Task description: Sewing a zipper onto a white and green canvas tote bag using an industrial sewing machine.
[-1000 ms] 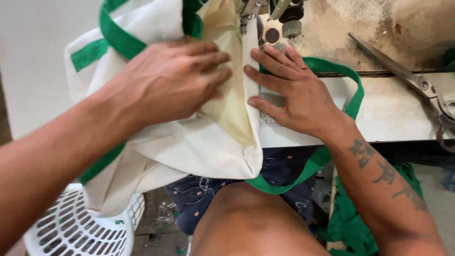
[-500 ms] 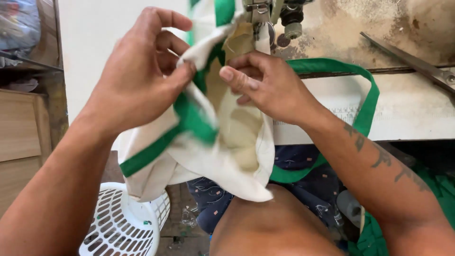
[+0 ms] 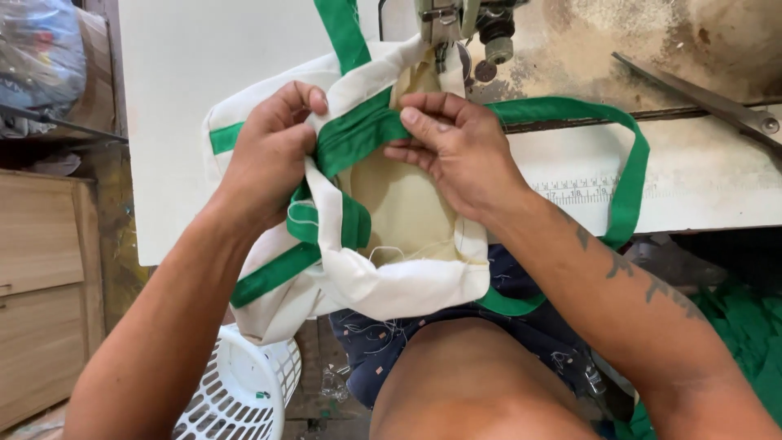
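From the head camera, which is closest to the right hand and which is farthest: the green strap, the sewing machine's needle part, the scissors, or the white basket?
From the right hand:
1. Green strap, pinched in its fingers.
2. Sewing machine needle part, just above.
3. Scissors, far right on the table.
4. White basket, lower left on the floor; too close to the scissors to rank surely.

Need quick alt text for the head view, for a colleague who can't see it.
Both hands, left hand and right hand, pinch a green strap on a cream cloth bag beneath a sewing machine head. Scissors lie on the table at right.
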